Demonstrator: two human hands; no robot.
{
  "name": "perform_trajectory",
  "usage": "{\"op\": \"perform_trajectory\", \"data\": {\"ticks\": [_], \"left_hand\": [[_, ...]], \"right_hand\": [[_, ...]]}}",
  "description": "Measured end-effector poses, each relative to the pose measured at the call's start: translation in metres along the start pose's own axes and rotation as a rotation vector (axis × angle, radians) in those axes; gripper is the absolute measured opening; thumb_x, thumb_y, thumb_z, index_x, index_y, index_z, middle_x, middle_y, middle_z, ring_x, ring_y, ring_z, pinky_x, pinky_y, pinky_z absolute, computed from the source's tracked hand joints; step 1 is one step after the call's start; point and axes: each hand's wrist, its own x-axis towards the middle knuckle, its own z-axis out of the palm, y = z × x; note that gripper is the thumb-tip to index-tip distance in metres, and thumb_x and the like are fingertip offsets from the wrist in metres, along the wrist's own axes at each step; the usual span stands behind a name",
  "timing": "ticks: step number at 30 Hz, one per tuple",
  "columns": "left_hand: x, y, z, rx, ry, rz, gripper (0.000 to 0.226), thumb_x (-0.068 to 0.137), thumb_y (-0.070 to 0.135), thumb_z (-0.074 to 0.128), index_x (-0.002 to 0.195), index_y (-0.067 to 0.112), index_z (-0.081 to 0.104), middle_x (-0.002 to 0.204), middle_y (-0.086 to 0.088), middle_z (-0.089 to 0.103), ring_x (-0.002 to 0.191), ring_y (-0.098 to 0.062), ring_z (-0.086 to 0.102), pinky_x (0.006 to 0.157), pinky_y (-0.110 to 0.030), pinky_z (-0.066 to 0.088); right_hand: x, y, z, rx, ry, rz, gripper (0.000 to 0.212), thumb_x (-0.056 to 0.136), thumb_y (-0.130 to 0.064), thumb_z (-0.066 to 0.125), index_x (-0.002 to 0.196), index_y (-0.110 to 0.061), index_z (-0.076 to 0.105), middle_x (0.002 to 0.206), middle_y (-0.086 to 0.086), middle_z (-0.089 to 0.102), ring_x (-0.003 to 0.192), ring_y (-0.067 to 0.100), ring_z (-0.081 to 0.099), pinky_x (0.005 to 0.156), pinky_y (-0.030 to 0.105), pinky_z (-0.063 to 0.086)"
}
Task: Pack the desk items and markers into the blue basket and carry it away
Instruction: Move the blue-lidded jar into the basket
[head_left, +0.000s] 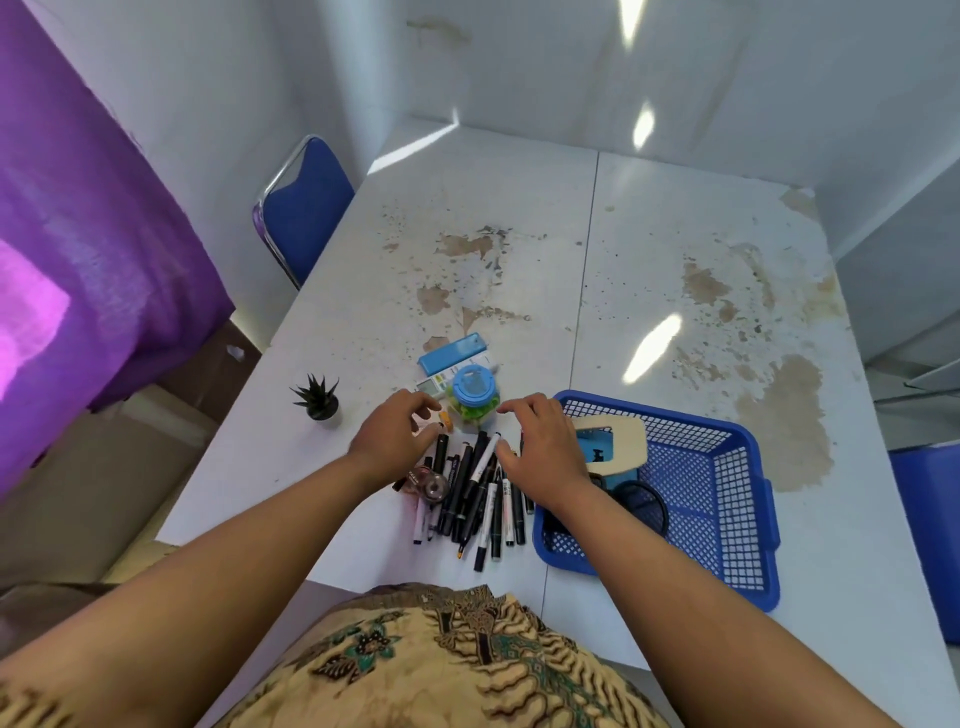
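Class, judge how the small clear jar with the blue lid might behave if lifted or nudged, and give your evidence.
The small clear jar with the blue lid looks taller than wide, so a sideways nudge might tip it. Its round body would probably roll once down. The green pieces packed inside suggest some weight, and smooth clear walls may be slippery; both hands, left hand and right hand, flank it.

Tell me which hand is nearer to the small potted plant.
Left. The left hand hovers open over the top of the marker pile, just right of the potted plant. The right hand is farther right, beside the blue basket, past the jar.
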Motion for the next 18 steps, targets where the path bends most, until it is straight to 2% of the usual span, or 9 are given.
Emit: {"op": "perform_trajectory", "data": {"ticks": [5, 9, 14, 16, 18], "left_hand": [[0.017, -0.015, -0.005, -0.023, -0.079, -0.058, 0.046, 0.096, 0.036, 0.072, 0.138, 0.028, 0.057, 0.126, 0.004, 0.059, 0.097, -0.012, 0.061, 0.084, -0.027, 0.049], [0.031, -0.023, -0.001, -0.058, -0.202, -0.066, 0.073, 0.094, 0.043, 0.074, 0.158, 0.027, 0.041, 0.149, 0.001, 0.052, 0.115, -0.016, 0.060, 0.092, -0.025, 0.046], [0.042, -0.019, 0.004, -0.088, -0.284, -0.035, 0.084, 0.096, 0.038, 0.074, 0.165, 0.026, 0.027, 0.166, 0.000, 0.038, 0.127, -0.016, 0.057, 0.097, -0.024, 0.044], [0.047, -0.019, 0.004, -0.087, -0.305, -0.019, 0.085, 0.096, 0.038, 0.074, 0.165, 0.028, 0.025, 0.165, 0.001, 0.040, 0.127, -0.016, 0.057, 0.097, -0.026, 0.046], [0.049, -0.016, 0.003, -0.098, -0.314, 0.000, 0.084, 0.096, 0.036, 0.074, 0.165, 0.032, 0.026, 0.162, 0.002, 0.043, 0.126, -0.015, 0.057, 0.097, -0.027, 0.046]], "right_hand": [[0.029, -0.012, 0.008, 0.074, -0.076, 0.080, 0.060, 0.090, -0.036, 0.069, 0.145, -0.026, 0.050, 0.139, 0.000, 0.050, 0.130, 0.022, 0.045, 0.106, 0.046, 0.048], [0.053, -0.017, 0.020, 0.208, -0.110, 0.170, 0.081, 0.088, -0.043, 0.076, 0.156, -0.024, 0.036, 0.153, 0.004, 0.041, 0.139, 0.024, 0.042, 0.115, 0.043, 0.044], [0.079, -0.019, 0.035, 0.343, -0.143, 0.273, 0.108, 0.085, -0.047, 0.084, 0.167, -0.020, 0.020, 0.166, 0.007, 0.031, 0.147, 0.025, 0.042, 0.118, 0.038, 0.039], [0.086, -0.021, 0.041, 0.366, -0.150, 0.311, 0.106, 0.086, -0.042, 0.085, 0.167, -0.019, 0.021, 0.166, 0.008, 0.033, 0.147, 0.025, 0.042, 0.117, 0.036, 0.038], [0.089, -0.019, 0.048, 0.357, -0.132, 0.303, 0.088, 0.087, -0.036, 0.085, 0.159, -0.018, 0.037, 0.155, 0.008, 0.047, 0.140, 0.026, 0.050, 0.109, 0.032, 0.042]]}}
